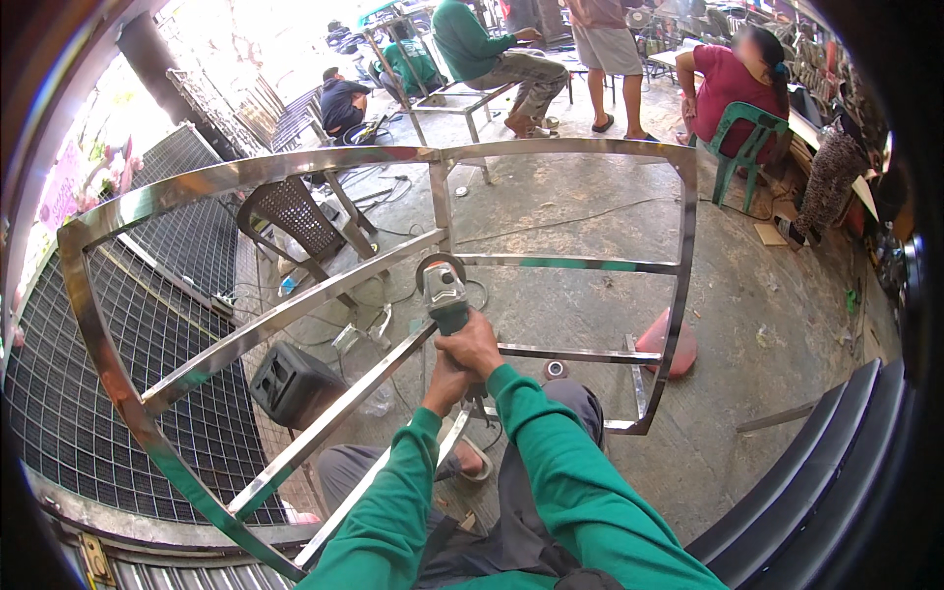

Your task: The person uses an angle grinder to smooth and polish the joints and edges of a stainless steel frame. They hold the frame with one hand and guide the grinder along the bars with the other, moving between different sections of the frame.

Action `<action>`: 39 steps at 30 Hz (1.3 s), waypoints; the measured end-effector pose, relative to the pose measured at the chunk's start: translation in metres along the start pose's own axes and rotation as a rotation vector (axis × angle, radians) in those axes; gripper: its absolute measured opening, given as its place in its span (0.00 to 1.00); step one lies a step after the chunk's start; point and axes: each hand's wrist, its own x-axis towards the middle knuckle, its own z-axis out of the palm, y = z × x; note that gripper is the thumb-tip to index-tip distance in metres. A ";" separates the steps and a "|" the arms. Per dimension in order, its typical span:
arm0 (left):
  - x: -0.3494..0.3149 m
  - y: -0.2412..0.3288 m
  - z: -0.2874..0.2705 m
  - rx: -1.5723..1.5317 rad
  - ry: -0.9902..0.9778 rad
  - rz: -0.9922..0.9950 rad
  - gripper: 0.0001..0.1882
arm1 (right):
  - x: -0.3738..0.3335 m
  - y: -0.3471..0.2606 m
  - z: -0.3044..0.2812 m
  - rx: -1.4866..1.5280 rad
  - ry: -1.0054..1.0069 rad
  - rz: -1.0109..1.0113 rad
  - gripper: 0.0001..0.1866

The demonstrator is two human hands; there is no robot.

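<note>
An angle grinder (445,287) with a silver head and a round disc is held in both of my hands. My right hand (474,344) is closed around its body just behind the head. Lower down, my left hand (446,383) wraps the rear part of the tool, most of which the fingers hide. The disc is close to a shiny metal tube frame (324,285), near where a crossbar meets the middle upright; whether it touches cannot be told. This frame, with curved outer tubes and several crossbars, spans the space before me.
A dark speaker-like box (295,383) and a brown plastic chair (295,221) stand beyond the frame's left half. Black slats (816,482) lie at lower right, a mesh panel (108,374) at left. Cables cross the concrete floor (560,211). Several people are farther back, one on a green chair (745,147).
</note>
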 end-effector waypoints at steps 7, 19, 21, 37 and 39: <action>0.001 0.000 0.001 -0.011 -0.034 -0.049 0.31 | -0.005 -0.001 -0.001 0.001 0.018 0.033 0.35; 0.003 -0.002 -0.002 -0.025 0.002 -0.026 0.28 | -0.006 -0.015 -0.003 -0.076 0.005 0.035 0.37; 0.003 -0.002 -0.002 -0.035 0.021 -0.019 0.29 | -0.005 -0.015 -0.002 -0.080 0.010 0.039 0.37; 0.003 0.002 0.012 -0.142 0.009 -0.059 0.28 | -0.005 -0.030 -0.016 -0.249 -0.052 0.090 0.39; 0.003 0.001 0.009 -0.131 0.000 -0.061 0.28 | -0.005 -0.031 -0.014 -0.232 -0.043 0.089 0.39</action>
